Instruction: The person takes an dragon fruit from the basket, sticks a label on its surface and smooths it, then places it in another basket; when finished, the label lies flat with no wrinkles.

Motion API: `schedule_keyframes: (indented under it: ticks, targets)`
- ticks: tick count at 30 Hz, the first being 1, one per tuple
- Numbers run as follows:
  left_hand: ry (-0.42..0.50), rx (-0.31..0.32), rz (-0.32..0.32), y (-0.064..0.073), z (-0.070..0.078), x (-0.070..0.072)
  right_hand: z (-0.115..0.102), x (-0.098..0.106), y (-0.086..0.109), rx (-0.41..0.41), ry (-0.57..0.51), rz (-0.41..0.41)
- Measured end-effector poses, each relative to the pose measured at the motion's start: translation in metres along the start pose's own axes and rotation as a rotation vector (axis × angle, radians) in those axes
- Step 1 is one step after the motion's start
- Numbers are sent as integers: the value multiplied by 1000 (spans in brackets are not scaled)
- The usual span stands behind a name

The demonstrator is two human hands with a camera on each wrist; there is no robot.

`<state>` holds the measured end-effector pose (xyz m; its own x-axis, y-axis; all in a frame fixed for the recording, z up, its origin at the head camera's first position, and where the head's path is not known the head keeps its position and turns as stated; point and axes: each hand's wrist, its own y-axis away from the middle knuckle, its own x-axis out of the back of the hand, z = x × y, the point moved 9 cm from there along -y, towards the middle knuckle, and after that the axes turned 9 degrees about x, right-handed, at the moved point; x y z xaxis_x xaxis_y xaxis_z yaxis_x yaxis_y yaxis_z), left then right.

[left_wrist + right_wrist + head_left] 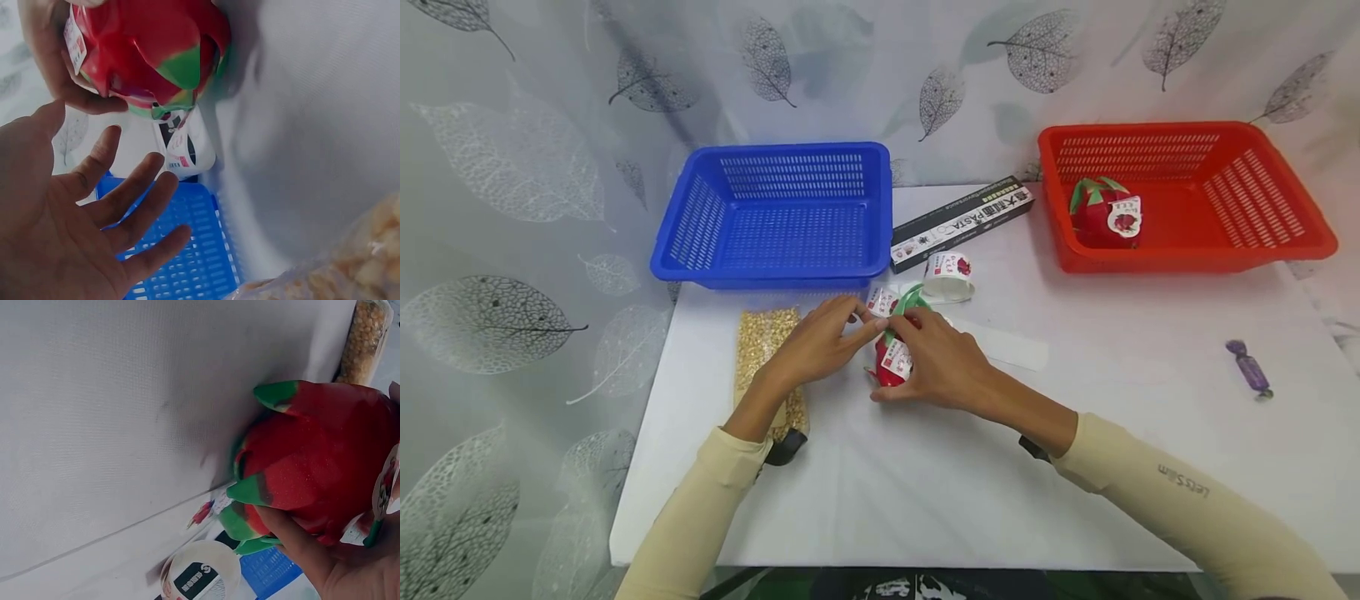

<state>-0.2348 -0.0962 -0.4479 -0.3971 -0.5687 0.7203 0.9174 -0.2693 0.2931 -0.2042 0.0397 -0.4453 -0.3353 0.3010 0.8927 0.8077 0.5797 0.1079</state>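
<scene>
A red dragon fruit [889, 360] with green-tipped scales and white stickers is on the white table. My right hand [942, 360] grips it from the right, its fingers curled round the side, as the right wrist view also shows on the dragon fruit [319, 456]. At its upper left is my left hand [823, 337], the thumb and index fingertip close to the right hand's fingers. The left wrist view shows this left hand [94, 219] with its fingers spread and holding nothing. Just behind stands a roll of stickers [949, 277], with a pale strip [1011, 345] lying on the table.
A bag of corn kernels [767, 333] lies under the left forearm. Behind are a blue basket [771, 275], a black-and-white pasta box [962, 221] and a red basket [1195, 260] holding another dragon fruit [1105, 218]. At right lies a purple wrapped candy [1250, 368].
</scene>
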Motion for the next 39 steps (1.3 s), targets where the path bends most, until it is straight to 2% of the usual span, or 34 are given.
schedule_keyframes:
  ticks: [5, 13, 18, 27, 34, 39]
  targets:
    - [-2, 12, -1, 0, -3, 0, 0, -2, 0, 5, 18, -2]
    - [-3, -1, 11, 0, -3, 1, -1, 2, 7, 46, 61, 91]
    - [-6, 2, 16, 1, -2, 1, -4, 5, 14, 79, 66, 116]
    - [-16, -2, 26, -3, -1, 1, -5, 6, 14, 90, 55, 99]
    - [-22, 7, 33, -1, 0, 2, -5, -3, 9, 100, -26, 45]
    - [-20, 7, 54, 1, 0, 5, -6, -5, 8, 118, -41, 54]
